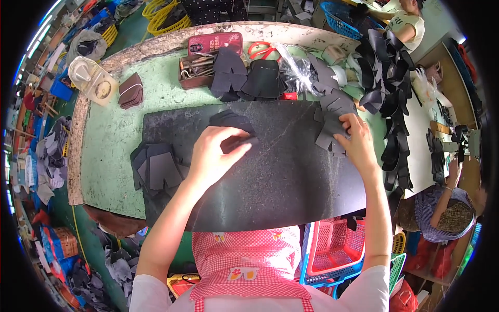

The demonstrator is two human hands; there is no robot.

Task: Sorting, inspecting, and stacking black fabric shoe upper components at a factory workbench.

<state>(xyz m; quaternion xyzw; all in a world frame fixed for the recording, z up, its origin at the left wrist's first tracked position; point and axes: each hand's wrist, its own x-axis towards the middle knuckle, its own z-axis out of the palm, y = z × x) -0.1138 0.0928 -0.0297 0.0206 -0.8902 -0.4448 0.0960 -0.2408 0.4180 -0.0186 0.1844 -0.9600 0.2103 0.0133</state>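
My left hand [215, 156] rests on the dark stone slab [280, 177] and pinches a black cut leather piece [235, 130] at its middle. My right hand [356, 140] reaches to the slab's right side and touches a loose pile of black cut pieces [330, 117]. A fanned stack of dark pieces [156, 169] lies on the slab's left end, just left of my left wrist.
Behind the slab on the green table [112, 140] are more black piece stacks [247, 78], a red tin [215, 41], a tool tray [195, 70], red scissors [262, 50], a clear plastic jar [93, 79] and brown pieces [131, 91]. Curved black parts [390, 78] pile at right. Other people sit at the right.
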